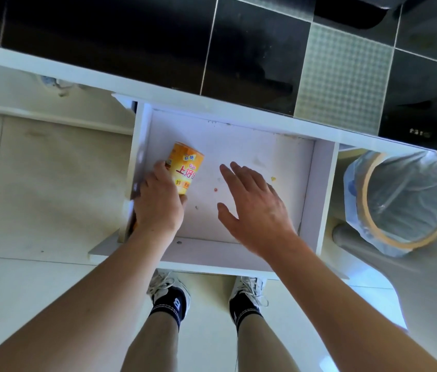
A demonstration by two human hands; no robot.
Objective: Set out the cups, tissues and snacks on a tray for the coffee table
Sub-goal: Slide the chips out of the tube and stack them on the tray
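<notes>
An orange snack can (186,167) with red lettering lies in the left part of a pulled-out white drawer (319,183). My left hand (158,202) is wrapped around the can's near end, against the drawer's left wall. My right hand (252,208) hovers flat over the middle of the drawer with its fingers spread and nothing in it. No cups, tissues or tray are in view.
A black tiled countertop (252,49) runs above the drawer. A waste bin (405,200) with a blue plastic liner stands on the floor at the right. Small crumbs (273,179) dot the drawer bottom. My feet in white shoes stand on pale floor tiles (37,183) below the drawer.
</notes>
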